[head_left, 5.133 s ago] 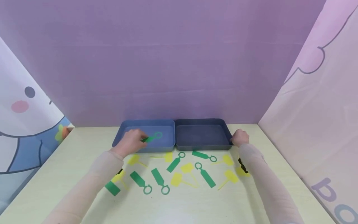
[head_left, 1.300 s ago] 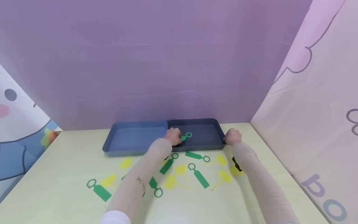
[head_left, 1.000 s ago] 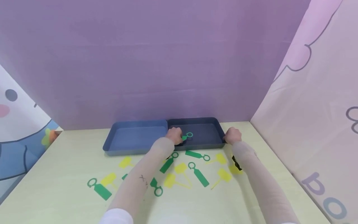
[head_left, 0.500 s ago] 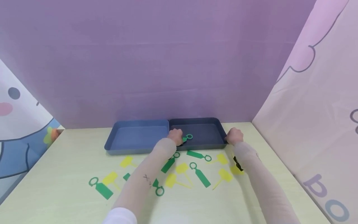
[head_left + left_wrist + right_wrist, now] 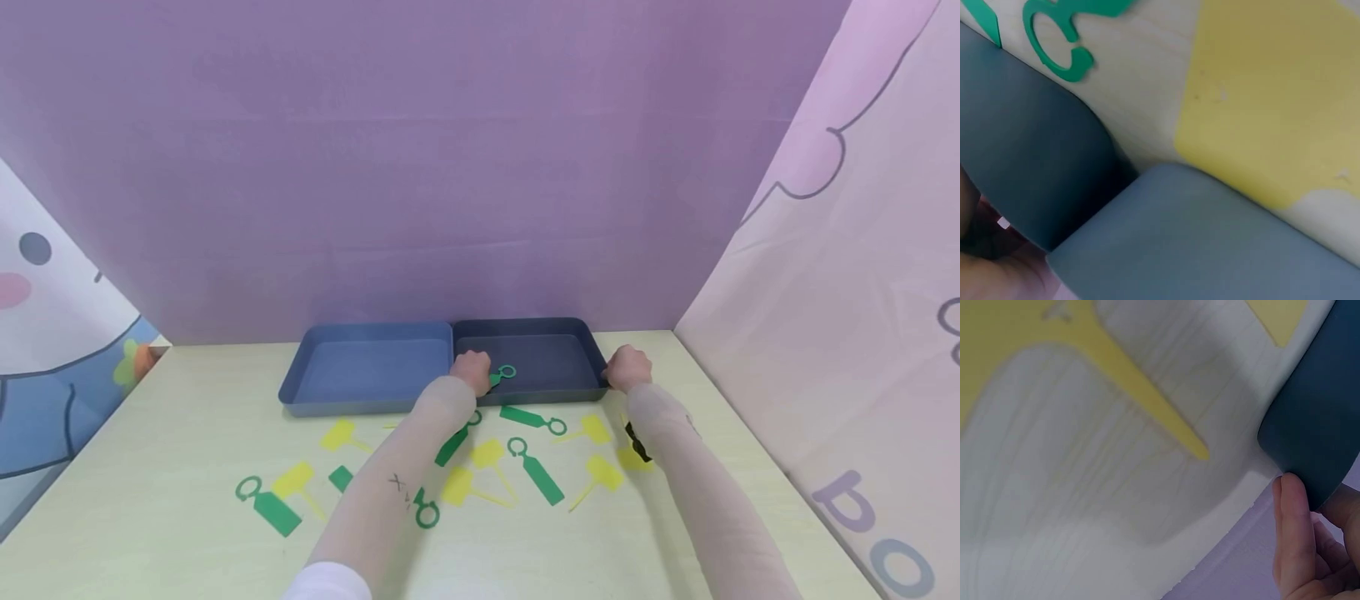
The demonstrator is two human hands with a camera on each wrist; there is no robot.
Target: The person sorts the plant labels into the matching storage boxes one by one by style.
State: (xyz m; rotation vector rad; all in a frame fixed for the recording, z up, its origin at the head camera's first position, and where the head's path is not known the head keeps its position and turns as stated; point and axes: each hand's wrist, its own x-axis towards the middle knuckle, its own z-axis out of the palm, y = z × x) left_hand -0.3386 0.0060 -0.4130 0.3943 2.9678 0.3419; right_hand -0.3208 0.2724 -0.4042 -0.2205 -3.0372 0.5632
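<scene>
In the head view my left hand (image 5: 472, 372) is at the left front of the dark navy tray (image 5: 534, 397), its curled fingers pinching a green ring tag (image 5: 507, 372). The tag's ring end points right over the tray floor; its other end is hidden by the hand. My right hand (image 5: 628, 368) grips the same tray's right front corner. In the right wrist view its fingers (image 5: 1297, 506) press the corner from outside. Part of my left hand (image 5: 997, 275) shows behind the tray walls in the left wrist view.
A blue tray (image 5: 300, 408) stands against the navy one's left side. In front lie several green ring tags (image 5: 542, 479) and several yellow T-shaped tags (image 5: 603, 472) with thin stalks, some partly under the arms. A purple curtain (image 5: 480, 167) rises behind the trays.
Since the oldest frame my left hand has carried the green ring tag rightward from over the blue tray to the navy tray. Over the last second it has dipped slightly. My right hand keeps its grip.
</scene>
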